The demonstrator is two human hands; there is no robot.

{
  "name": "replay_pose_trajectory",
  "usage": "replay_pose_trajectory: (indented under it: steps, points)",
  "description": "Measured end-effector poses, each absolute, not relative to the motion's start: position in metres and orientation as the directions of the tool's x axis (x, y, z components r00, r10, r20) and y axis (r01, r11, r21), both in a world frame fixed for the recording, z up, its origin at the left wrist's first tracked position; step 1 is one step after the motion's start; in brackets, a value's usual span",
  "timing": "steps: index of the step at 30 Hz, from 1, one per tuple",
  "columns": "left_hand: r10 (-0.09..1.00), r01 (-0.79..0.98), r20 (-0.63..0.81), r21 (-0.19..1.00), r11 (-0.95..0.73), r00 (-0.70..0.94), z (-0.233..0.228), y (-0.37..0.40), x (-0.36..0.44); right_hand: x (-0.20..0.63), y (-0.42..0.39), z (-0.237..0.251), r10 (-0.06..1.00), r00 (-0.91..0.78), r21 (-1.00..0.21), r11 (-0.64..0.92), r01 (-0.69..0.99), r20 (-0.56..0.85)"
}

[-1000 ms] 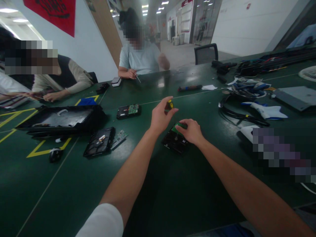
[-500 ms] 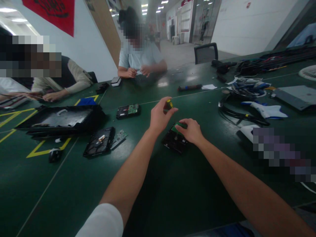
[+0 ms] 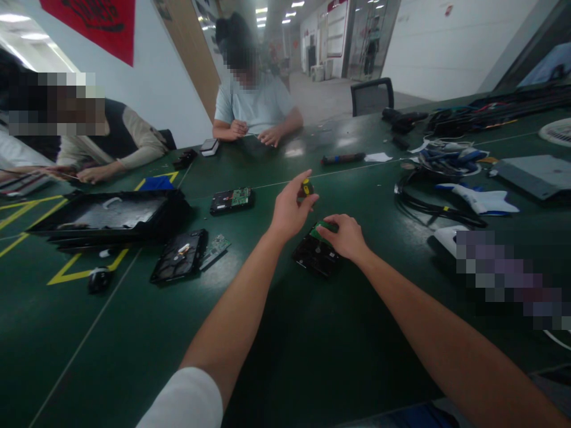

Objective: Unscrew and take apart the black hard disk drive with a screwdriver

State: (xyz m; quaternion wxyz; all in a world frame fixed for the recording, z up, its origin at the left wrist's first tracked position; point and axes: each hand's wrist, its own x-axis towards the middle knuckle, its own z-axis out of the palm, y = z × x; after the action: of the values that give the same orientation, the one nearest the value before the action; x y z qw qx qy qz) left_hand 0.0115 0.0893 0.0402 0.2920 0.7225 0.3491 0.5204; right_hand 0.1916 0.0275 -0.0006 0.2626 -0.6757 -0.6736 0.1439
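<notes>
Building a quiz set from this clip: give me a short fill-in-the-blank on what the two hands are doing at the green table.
1. The left hand pinches a small tool with a black and ____ handle.
2. The right hand rests on the ____ circuit board of the hard drive.
3. The hard drive lies on the dark ____ table.

Missing words: yellow; green; green

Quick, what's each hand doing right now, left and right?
Left hand: closed on a small yellow-and-black tool.
Right hand: resting on the hard drive, fingertips on its green board.
</notes>
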Motion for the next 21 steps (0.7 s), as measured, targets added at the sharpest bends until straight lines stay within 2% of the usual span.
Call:
replay_pose_trajectory:
  steps: [7,14,21]
  points:
    - [0.809,0.049,0.498,0.842,-0.537,0.313,0.053,0.077,0.016,0.191,0.027,-0.001,0.986,0.049,-0.535,0.045,0.844,0.160]
    - [0.850,0.031,0.483,0.866,-0.499,0.210,0.065,0.075,0.018,0.192,0.030,-0.004,0.984,0.050,-0.519,0.046,0.854,0.171]
    - [0.936,-0.203,0.267,0.954,-0.222,0.229,0.073,0.070,0.020,0.193,0.030,-0.005,0.984,0.043,-0.519,0.055,0.853,0.175]
